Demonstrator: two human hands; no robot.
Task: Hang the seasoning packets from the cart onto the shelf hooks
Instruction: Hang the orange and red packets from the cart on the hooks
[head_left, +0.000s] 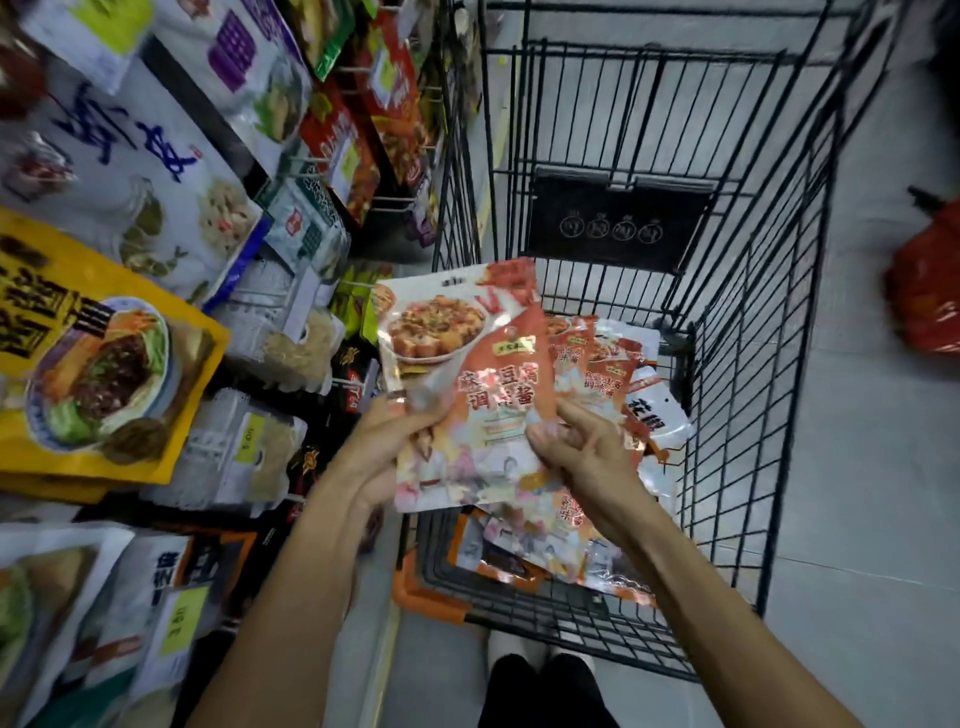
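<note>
While both bare arms reached out over the black wire shopping cart (727, 322), the left hand (387, 441) pinched the lower left edge of a glossy orange-red seasoning packet (457, 384) printed with a bowl of tofu, and the right hand (582, 447) gripped that packet's right edge with thumb on its face and fingers curled behind. More shiny orange packets (597, 358) lay heaped in the cart just behind and below it, and at the left stood shelf hooks (358, 283) hung with yellow, white and red food bags (130, 171).
</note>
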